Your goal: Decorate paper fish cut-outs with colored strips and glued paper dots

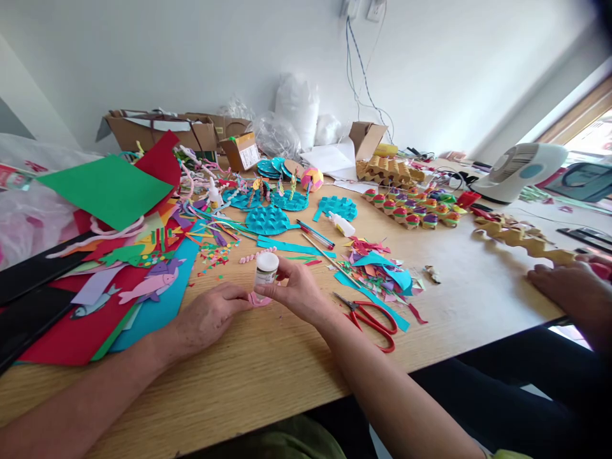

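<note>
My right hand (300, 292) grips a small jar (266, 273) with a white lid and a printed label, thumb on one side and fingers on the other. The jar stands upright over a small pink paper piece (261, 301), and I cannot tell whether it presses on it. At the left edge of that paper, the closed fingertips of my left hand (203, 319) hold it against the table. Red-handled scissors (370, 319) lie right of my right hand. A pink twisted pipe cleaner (255, 256) lies just behind the jar.
Coloured sheets (108, 188) and paper fish (155, 280) crowd the left. Paper scraps (382, 264), a glue bottle (342, 224), pens (315, 234) and blue egg-carton pieces (268, 220) lie behind. Another person's hand (559, 287) rests at right by a cardboard strip (526, 240); a fan (521, 169) stands beyond.
</note>
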Demonstrator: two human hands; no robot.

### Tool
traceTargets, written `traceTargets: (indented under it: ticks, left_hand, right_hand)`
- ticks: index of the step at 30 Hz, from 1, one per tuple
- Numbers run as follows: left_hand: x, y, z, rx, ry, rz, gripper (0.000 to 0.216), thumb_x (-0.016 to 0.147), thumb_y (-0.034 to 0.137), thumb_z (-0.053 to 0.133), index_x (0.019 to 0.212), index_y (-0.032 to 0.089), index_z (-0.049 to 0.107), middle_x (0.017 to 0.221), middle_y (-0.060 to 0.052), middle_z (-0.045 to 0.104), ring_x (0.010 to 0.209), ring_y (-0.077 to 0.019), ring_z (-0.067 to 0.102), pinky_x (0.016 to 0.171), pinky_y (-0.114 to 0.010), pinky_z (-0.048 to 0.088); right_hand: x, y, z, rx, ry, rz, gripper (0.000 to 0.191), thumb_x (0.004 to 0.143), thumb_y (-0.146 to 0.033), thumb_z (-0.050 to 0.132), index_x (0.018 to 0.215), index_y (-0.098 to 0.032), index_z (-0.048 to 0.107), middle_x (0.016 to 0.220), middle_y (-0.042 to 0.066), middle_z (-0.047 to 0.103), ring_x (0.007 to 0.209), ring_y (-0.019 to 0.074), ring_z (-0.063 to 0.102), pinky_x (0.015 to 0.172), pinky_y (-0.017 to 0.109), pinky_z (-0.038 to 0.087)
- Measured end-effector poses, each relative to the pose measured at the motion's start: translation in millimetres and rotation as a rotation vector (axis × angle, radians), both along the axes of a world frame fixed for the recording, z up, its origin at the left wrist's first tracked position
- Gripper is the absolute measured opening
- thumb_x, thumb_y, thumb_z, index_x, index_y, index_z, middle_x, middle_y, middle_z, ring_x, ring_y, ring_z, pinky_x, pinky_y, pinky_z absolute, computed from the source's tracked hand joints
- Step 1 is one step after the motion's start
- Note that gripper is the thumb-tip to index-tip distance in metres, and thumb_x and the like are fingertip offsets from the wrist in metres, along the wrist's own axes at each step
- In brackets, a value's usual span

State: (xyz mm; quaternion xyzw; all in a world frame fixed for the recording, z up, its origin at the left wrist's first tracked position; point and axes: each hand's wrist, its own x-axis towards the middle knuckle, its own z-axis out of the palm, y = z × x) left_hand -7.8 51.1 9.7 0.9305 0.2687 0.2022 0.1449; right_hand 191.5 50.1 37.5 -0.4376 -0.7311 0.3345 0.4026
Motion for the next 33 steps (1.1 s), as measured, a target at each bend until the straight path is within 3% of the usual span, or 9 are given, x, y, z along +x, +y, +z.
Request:
traceTargets:
  ticks: [25,30,33]
  left_hand:
    - [1.7,-1.2,3.8,0.004,-0.025,-0.011,0.045,0.086,0.009,0.035,0.122,0.033,0.047,0.111,0.0,0.059,0.099,-0.0153,0.055,0.085,-0.03,0.047]
    - [0.7,-0.2,2.2,0.026,-0.006,-0.015,0.044,0.085,0.008,0.036,0.12,0.032,0.049,0.104,0.0,0.061,0.094,-0.0155,0.056,0.083,-0.03,0.047]
    - [0.1,0.8,0.3,0.027,-0.019,-0.019,0.042,0.086,0.01,0.037,0.119,0.032,0.05,0.104,-0.001,0.061,0.095,-0.016,0.056,0.082,-0.03,0.047]
  right_hand:
    - [-2.0,2.4,0.9,0.036,-0.012,-0.072,0.021,0.069,-0.026,0.066,0.087,-0.018,0.062,0.079,-0.001,0.062,0.071,0.0129,0.054,0.063,0.024,0.04]
    - [3.2,3.1,0.6,0.064,-0.063,-0.152,0.02,0.068,-0.03,0.067,0.083,-0.018,0.061,0.078,0.0,0.062,0.071,0.0138,0.053,0.064,0.025,0.039]
    - [3.3,1.0,0.6,0.03,-0.021,-0.113,0.021,0.069,-0.032,0.066,0.084,-0.018,0.061,0.077,-0.001,0.061,0.069,0.0132,0.052,0.063,0.024,0.039]
